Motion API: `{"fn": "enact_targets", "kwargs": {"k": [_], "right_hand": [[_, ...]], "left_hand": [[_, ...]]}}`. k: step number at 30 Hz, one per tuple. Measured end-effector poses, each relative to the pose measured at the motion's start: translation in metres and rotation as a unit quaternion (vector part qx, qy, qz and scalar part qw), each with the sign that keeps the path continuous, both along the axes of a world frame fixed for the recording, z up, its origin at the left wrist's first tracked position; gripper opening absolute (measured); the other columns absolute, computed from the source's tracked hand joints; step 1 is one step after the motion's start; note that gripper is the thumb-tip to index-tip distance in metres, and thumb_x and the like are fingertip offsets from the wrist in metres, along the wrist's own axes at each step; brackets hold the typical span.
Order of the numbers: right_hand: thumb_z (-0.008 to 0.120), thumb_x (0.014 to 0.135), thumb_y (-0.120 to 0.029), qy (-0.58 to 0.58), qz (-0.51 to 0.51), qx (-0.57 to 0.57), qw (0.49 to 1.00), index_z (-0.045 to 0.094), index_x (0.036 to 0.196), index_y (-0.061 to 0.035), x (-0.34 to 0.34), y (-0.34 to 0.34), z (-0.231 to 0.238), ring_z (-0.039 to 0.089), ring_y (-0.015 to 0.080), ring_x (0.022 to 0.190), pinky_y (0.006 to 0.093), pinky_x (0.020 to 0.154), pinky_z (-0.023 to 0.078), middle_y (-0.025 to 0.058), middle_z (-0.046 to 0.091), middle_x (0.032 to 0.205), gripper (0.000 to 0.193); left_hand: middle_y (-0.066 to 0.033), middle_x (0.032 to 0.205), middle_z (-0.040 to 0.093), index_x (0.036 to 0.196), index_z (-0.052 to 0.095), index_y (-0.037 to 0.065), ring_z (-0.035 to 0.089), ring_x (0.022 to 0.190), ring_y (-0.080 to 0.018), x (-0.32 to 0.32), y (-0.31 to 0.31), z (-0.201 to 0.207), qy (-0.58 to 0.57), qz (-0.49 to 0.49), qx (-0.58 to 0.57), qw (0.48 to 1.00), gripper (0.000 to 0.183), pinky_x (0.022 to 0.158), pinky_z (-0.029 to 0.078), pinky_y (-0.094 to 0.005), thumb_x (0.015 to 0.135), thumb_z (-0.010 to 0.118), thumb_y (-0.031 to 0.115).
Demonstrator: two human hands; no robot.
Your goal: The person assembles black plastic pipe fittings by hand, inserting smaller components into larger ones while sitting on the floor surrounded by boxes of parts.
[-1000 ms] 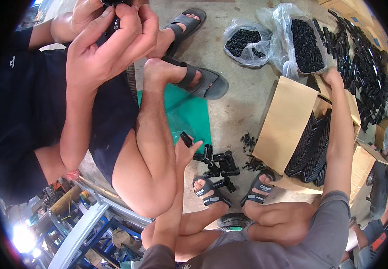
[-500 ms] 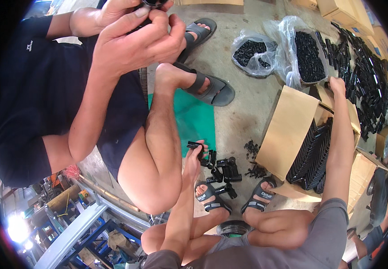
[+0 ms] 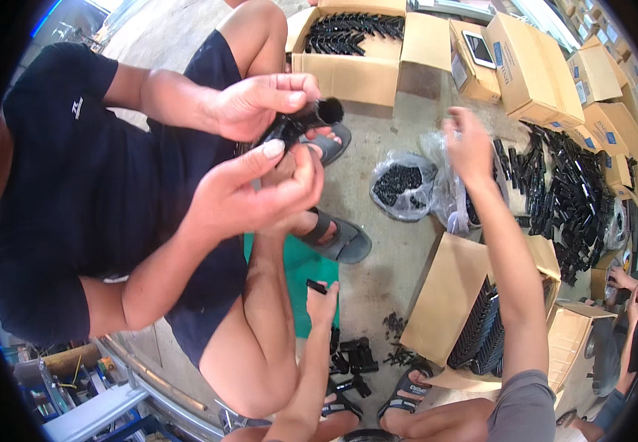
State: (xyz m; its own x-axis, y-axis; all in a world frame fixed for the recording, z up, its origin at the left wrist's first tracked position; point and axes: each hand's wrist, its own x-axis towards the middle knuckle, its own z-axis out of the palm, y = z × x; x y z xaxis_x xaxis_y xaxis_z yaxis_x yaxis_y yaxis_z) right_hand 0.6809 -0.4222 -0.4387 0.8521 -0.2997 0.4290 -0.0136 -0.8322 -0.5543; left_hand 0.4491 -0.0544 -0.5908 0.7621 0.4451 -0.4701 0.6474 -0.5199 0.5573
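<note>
Here, the left hand (image 3: 324, 303) was closed around a rigid, glossy black part (image 3: 316, 286), positioned near a smooth green sheet (image 3: 311, 276). The right hand (image 3: 471, 147) was well apart from the left, near 2 wrinkled, clear plastic bags; the round bag (image 3: 378, 195) contained small black pieces (image 3: 398, 182). The carton (image 3: 440, 306) was brown cardboard, with angled black bars (image 3: 481, 331) nested in rows. Long, shiny pieces formed a heap (image 3: 565, 199) farther right.

The left fingers hid much of the part. The right fingers were blurred; whether they held anything could not be determined. The right forearm covered a section of the carton and the second bag (image 3: 448, 210). The sandals (image 3: 409, 390) were cut off at the lower edge.

A strip of concrete floor (image 3: 378, 291) separated the sheet from the carton's slanted flap. Loose fasteners (image 3: 395, 324) lay beside that flap. A co-worker's hands (image 3: 241, 195), both clamped on another black fitting (image 3: 293, 125), bounded the space at upper left.
</note>
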Motion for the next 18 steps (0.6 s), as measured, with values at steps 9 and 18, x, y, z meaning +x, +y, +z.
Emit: {"fn": "enact_targets", "kwargs": {"k": [9, 18], "right_hand": [[0.061, 0.089, -0.024, 0.159, 0.047, -0.077, 0.983, 0.042, 0.140, -0.0030, 0.141, 0.076, -0.035, 0.050, 0.0358, 0.125, 0.0441, 0.103, 0.045, 0.0163, 0.046, 0.143, 0.059], [0.067, 0.086, -0.030, 0.293, 0.028, -0.081, 0.952, 0.014, 0.154, -0.0059, 0.205, 0.054, -0.034, 0.042, 0.0427, 0.132, 0.0466, 0.111, 0.038, 0.0165, 0.021, 0.160, 0.090]], "left_hand": [[-0.0083, 0.085, 0.065, 0.088, 0.059, 0.006, 0.063, 0.079, -0.0290, -0.002, 0.001, -0.005, 0.020, -0.034, 0.021, 0.999, 0.044, 0.074, 0.050, -0.0410, 0.063, 0.086, 0.030], [-0.0120, 0.088, 0.066, 0.087, 0.062, 0.005, 0.062, 0.086, -0.0344, 0.019, 0.001, 0.013, 0.042, -0.001, -0.006, 0.999, 0.042, 0.076, 0.049, -0.0436, 0.063, 0.085, 0.032]]}}
